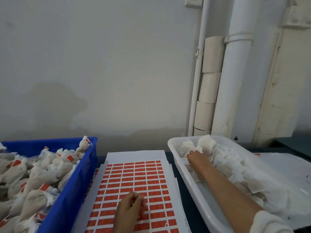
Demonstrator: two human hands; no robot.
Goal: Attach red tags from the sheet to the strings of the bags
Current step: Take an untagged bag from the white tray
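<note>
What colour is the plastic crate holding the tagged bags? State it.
Blue plastic crate, head view.

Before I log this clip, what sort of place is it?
Probably a small packing workbench: a blue crate of tagged bags, a sheet of red tags, and a white tub of untagged bags.

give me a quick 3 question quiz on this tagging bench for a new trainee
1. True or false: the bags in the blue bin already carry red tags.
2. Where is the right hand? A) in the white tray of untagged bags B) on the wall socket
3. Fill in: the left hand rests on the ___ of red tags.

Key: 1 true; 2 A; 3 sheet.
</note>
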